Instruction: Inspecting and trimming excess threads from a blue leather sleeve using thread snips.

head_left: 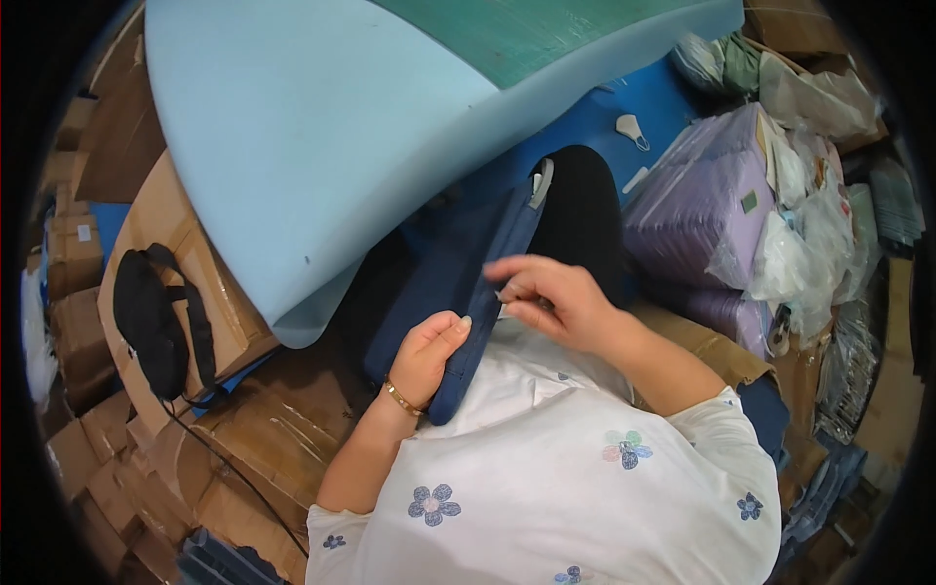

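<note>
A flat navy fabric case (pixel 505 226), long and padded along its edge, lies tilted across my lap. Its far end carries a grey loop (pixel 542 183) with a small white tag beside it. My left hand (pixel 431 353), with a gold bracelet at the wrist, is closed on the case's near part, thumb on top of the edge. Over the case's right edge, my right hand (pixel 551 297) has its fingers curled and pinched together, the index finger smeared by motion. Something tiny may be between those fingertips; I cannot make it out.
A light-blue table (pixel 322 127) with a green mat (pixel 546 44) juts in front of me. Right of my legs stand plastic-wrapped lilac stacks (pixel 697 195). At left, a black pouch with a strap (pixel 151 327) rests on cardboard (pixel 244 317). A white mask-like item (pixel 632 130) lies on the blue floor.
</note>
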### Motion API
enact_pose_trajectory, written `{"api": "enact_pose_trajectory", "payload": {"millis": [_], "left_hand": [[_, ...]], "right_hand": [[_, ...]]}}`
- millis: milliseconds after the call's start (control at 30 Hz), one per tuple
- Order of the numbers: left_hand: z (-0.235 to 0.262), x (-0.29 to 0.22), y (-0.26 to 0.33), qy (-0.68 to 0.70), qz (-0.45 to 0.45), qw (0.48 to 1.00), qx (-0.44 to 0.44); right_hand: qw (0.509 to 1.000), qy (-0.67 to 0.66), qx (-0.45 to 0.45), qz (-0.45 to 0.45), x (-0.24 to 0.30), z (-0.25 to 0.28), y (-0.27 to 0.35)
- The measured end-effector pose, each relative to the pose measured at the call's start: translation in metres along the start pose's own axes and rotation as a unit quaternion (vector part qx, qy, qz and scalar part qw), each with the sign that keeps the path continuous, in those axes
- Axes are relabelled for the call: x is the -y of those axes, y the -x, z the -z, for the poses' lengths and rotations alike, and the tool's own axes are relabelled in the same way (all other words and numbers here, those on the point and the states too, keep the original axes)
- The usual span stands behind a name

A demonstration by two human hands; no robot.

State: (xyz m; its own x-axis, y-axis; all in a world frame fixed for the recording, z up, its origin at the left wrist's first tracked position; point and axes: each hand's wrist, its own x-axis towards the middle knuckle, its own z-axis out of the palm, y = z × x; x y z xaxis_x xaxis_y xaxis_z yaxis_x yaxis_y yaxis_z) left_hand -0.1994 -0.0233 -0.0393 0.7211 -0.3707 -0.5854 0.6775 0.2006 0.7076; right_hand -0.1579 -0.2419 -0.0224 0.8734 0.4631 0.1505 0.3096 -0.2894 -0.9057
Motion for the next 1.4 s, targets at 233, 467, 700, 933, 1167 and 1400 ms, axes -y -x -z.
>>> {"api": "enact_pose_trajectory", "payload": {"millis": [233,467,700,933,1167,1400], "left_hand": [[0.033,-0.061,0.032,-0.236,-0.045,0.971,0.008],[-0.002,-0.105,0.08,-0.58,-0.479,0.507,-0.421],[-0.012,-0.165,0.002,-0.685,-0.487,0.457,-0.291],[0.031,-0.147,-0.07,-0.635,-0.389,0.607,-0.278],[0.031,-0.157,-0.068,-0.649,-0.301,0.647,-0.262],[0.039,-0.161,-0.059,-0.597,-0.291,0.716,-0.214]], "right_hand": [[0.968,0.215,0.09,0.094,-0.006,-0.001,-0.031],[0.99,-0.037,-0.029,-0.134,0.025,0.011,-0.054],[0.875,-0.39,-0.075,-0.275,0.038,-0.029,-0.09],[0.815,-0.493,-0.034,-0.303,0.024,-0.067,-0.056],[0.872,-0.399,0.007,-0.285,0.001,-0.037,-0.05],[0.923,-0.319,0.036,-0.21,-0.01,-0.016,-0.077]]}}
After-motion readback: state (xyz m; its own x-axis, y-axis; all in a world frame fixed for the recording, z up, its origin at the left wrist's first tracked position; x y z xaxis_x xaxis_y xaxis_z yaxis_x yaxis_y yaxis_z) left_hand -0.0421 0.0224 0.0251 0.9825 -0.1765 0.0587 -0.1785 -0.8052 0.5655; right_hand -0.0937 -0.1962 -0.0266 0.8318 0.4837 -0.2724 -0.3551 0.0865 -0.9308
